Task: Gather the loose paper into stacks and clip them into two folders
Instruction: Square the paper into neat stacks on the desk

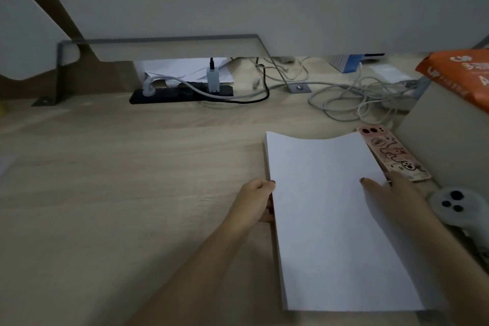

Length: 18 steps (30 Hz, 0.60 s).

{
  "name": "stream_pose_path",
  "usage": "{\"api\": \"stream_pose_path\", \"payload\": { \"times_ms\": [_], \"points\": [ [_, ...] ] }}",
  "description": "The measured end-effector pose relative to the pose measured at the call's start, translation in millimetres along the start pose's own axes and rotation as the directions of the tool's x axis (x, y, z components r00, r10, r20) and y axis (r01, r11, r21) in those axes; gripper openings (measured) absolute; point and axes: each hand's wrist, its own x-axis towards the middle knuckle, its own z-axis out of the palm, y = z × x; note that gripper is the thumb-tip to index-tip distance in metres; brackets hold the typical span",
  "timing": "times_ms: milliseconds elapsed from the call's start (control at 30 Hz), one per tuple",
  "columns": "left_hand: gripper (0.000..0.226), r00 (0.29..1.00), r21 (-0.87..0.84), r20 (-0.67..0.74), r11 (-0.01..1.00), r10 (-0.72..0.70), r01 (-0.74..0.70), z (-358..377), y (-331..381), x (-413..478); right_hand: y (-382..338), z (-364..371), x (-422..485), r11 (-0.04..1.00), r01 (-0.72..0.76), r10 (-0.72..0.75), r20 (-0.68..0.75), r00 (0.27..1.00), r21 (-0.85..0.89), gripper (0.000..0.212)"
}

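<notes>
A stack of white paper (328,214) lies on the wooden desk (119,180), its far edge bowed upward. My left hand (255,201) grips the stack's left edge, thumb on top and fingers curled under it. My right hand (391,196) holds the right edge, with the thumb lying on the top sheet; the other fingers are hidden under the paper. No folder or clip is in view.
A phone in a pink patterned case (391,153) lies right of the stack. A white controller (455,206) sits at the right edge. A black power strip (182,92), tangled cables (352,92), more paper (185,69) and an orange package (460,74) lie at the back.
</notes>
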Motion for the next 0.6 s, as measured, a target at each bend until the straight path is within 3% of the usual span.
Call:
{"api": "stream_pose_path", "payload": {
  "times_ms": [167, 333, 400, 467, 533, 600],
  "points": [
    [0.031, 1.000, 0.131, -0.024, 0.991, 0.007, -0.003, 7, -1, 9, 2, -3, 4, 0.981, 0.060, -0.069, -0.042, 0.997, -0.186, 0.045],
    [0.024, 0.999, 0.292, -0.031, 0.956, 0.032, -0.022, 6, -5, 13, 8, -2, 3, 0.941, 0.115, -0.129, -0.023, 0.991, -0.318, 0.046],
    [0.028, 0.991, 0.526, -0.074, 0.849, 0.111, -0.056, 7, -3, 9, 11, 0, 2, 0.910, 0.130, -0.177, -0.087, 0.980, -0.394, 0.048],
    [0.032, 0.955, 0.774, -0.102, 0.625, 0.278, -0.099, 9, -2, 3, 12, 3, 0, 0.878, 0.137, -0.222, -0.137, 0.965, -0.459, 0.048],
    [0.032, 0.908, 0.893, -0.075, 0.433, 0.413, -0.123, 11, -5, -2, 13, 4, -4, 0.851, 0.155, -0.261, -0.148, 0.954, -0.501, 0.048],
    [0.033, 0.888, 0.928, -0.045, 0.348, 0.458, -0.133, 12, -8, -4, 13, 4, -6, 0.834, 0.172, -0.295, -0.161, 0.942, -0.524, 0.046]
  ]
}}
